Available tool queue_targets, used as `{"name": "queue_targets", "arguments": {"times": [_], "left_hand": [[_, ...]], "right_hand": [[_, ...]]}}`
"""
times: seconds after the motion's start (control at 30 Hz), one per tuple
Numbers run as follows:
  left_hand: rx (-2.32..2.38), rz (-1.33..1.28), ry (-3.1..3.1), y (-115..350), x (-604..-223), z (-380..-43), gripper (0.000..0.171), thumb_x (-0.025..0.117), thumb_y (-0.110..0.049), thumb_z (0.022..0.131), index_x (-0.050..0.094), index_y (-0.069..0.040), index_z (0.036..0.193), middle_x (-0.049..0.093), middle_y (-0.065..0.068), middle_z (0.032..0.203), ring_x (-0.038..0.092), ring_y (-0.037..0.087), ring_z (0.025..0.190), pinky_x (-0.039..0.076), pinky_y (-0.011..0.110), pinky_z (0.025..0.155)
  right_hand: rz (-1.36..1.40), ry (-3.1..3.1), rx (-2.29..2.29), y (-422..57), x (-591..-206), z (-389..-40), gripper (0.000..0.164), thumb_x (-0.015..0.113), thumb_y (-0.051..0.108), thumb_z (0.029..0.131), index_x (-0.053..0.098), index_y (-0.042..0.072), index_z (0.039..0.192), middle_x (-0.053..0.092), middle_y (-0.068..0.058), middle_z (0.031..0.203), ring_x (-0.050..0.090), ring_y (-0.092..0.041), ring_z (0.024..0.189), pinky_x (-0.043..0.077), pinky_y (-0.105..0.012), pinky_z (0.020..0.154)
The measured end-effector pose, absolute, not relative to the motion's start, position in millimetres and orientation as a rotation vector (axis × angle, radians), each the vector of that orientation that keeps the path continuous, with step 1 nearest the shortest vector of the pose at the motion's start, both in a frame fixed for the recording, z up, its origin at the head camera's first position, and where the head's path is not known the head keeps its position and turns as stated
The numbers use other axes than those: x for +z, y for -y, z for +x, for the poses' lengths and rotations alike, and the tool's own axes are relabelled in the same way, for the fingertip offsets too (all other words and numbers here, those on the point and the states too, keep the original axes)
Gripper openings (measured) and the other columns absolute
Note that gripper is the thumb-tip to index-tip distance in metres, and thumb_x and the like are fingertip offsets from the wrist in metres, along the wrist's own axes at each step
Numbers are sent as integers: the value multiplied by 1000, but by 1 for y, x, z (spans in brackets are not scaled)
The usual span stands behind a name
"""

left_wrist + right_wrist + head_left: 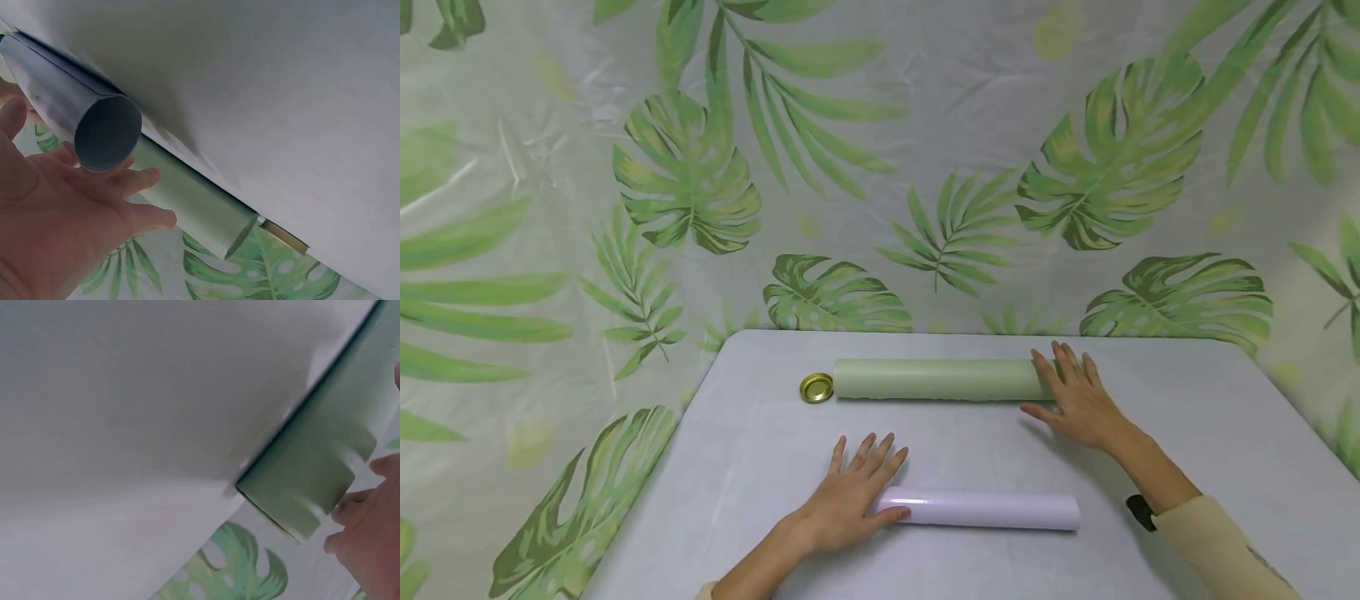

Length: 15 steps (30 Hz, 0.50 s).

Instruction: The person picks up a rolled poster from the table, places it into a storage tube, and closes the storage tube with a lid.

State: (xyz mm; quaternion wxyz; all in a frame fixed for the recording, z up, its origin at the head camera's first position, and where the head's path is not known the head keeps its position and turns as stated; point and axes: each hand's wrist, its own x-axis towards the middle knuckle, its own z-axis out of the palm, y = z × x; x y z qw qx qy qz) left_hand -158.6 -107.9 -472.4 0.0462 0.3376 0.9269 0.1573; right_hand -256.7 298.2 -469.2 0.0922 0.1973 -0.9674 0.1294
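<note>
A pale lilac tube point(985, 508), apparently a rolled sheet, lies across the near part of the table. My left hand point(850, 504) is at its left end, fingers spread and straight, thumb at the tube's near side. In the left wrist view that end shows as a hollow round opening with a seam along the tube point(56, 81). Farther back lies a longer, thicker light green tube point(932, 379). Over its right end my right hand point(1078, 404) reaches with straight, spread fingers; in the right wrist view the fingertips are close to the green surface point(312, 469).
A small round gold lid point(816, 388) lies by the green tube's left end. The white table point(737, 467) ends at the back against a leaf-patterned sheet point(955, 125). A black band point(1141, 512) sits at the right wrist, by a cream sleeve.
</note>
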Motion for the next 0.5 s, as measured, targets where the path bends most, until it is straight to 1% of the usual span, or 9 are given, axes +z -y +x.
{"name": "queue_targets", "arguments": {"times": [0.27,0.5], "left_hand": [[386,1080,-2822,100,-471,-153,74,46,-59,105,30,-17,164,27,11,172,25,40,158,12,71,124],[282,1120,-2821,97,-473,-150,68,45,-53,108,30,-19,164,28,8,171,28,36,158,18,67,125]], "right_hand": [[595,2863,362,-290,-471,-266,93,68,53,96,25,2,162,16,-39,164,15,-57,153,8,-73,121],[594,2918,375,-287,-472,-275,94,66,53,97,22,4,164,8,-38,167,7,-55,156,2,-73,123]]}}
